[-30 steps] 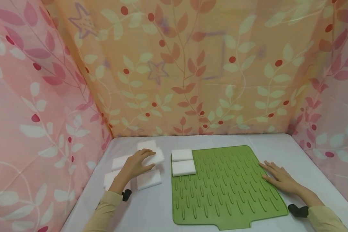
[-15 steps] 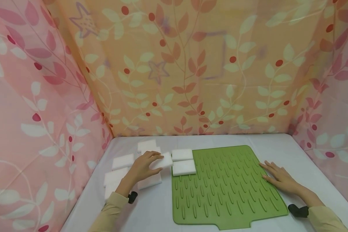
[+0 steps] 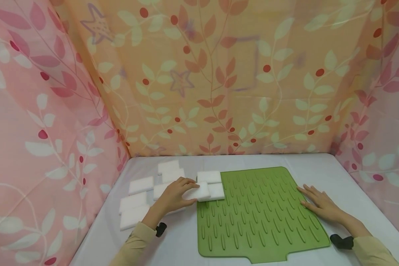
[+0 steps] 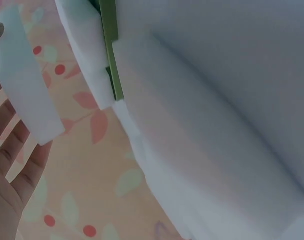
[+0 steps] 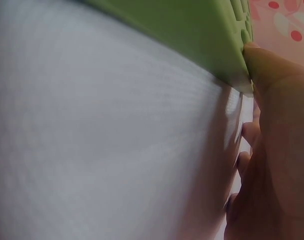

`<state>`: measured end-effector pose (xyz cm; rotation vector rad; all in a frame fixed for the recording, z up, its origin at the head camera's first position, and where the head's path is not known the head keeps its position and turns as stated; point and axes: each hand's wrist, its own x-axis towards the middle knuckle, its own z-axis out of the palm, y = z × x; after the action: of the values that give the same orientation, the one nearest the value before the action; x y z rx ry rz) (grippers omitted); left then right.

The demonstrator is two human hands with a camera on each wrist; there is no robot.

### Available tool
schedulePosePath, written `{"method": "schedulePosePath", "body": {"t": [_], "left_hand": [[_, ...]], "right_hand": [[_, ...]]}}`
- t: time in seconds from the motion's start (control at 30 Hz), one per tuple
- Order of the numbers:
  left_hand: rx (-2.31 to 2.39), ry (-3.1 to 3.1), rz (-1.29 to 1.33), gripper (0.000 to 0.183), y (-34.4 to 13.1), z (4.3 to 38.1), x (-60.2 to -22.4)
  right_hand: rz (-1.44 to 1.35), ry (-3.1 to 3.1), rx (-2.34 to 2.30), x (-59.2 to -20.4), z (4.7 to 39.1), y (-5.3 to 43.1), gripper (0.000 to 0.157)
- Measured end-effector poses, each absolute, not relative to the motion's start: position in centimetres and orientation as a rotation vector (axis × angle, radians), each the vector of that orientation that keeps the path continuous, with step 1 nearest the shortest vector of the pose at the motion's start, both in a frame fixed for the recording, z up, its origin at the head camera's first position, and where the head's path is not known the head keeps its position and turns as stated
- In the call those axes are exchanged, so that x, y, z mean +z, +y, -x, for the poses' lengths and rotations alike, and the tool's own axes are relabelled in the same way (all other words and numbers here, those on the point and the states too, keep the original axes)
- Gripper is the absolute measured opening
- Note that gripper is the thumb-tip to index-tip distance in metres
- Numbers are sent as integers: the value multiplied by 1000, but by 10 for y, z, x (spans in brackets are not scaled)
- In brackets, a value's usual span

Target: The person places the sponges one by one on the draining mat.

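Note:
My left hand pinches a white sponge block between thumb and fingers. That block is held up over the left edge of a green ridged mat. In the left wrist view the same sponge block appears raised, with my fingers along one side. Two more white sponge blocks, a far one and a nearer one, lie against each other at the mat's far left corner. The held block partly covers the nearer one. My right hand rests at the mat's right edge, fingers extended, thumb touching the rim.
Several loose white sponge blocks lie left of the mat on the white-covered table; some are partly behind my left hand. Patterned cloth walls enclose the table at the back and both sides.
My left hand has lifted the sponge block from the loose group and carried it right, to above the mat's left edge. The right hand and the mat have stayed in place.

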<state>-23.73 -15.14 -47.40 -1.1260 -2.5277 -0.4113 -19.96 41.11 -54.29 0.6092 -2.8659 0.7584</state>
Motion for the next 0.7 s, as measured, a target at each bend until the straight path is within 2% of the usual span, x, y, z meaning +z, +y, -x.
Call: {"method": "schedulePosePath", "body": {"t": [0.7], "left_hand": [[-449, -2531, 1321, 47, -114, 218, -489]], "right_hand": [[-594, -2876, 752, -541, 198, 410, 55]]}}
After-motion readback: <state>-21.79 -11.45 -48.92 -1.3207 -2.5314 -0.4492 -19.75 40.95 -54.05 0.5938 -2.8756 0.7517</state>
